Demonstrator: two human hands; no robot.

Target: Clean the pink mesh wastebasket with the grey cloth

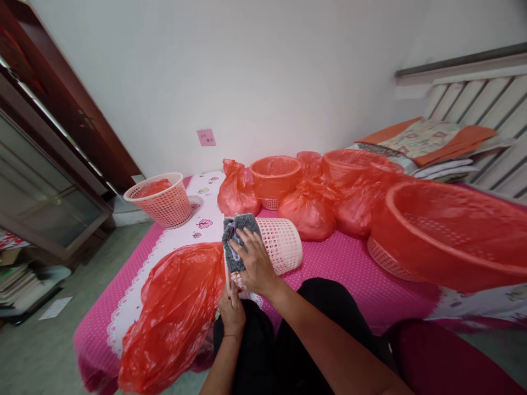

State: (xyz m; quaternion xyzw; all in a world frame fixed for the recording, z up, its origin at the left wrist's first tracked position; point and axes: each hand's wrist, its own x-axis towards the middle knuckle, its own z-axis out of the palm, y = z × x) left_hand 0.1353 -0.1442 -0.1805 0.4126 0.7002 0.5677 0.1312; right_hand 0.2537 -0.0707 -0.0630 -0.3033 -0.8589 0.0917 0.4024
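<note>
A pale pink perforated plastic basket [284,244] lies on its side in front of me, its mouth turned to the left. My left hand [233,315] grips its rim from below. Over the upper side near the rim, my right hand [256,263] presses a grey fuzzy cloth [242,222] against the basket, fingers laid across the cloth. A large loose red plastic bag [177,307] spreads beside the basket's mouth, partly hanging over the bed edge.
Another pink basket [168,203] with red plastic inside stands at the left. Behind are tied red bags [308,211] and red-lined baskets [275,173]; a large one [448,236] is at the right. Folded fabric [432,140] lies near the radiator [486,109]. A pink bedspread [329,263] lies underneath.
</note>
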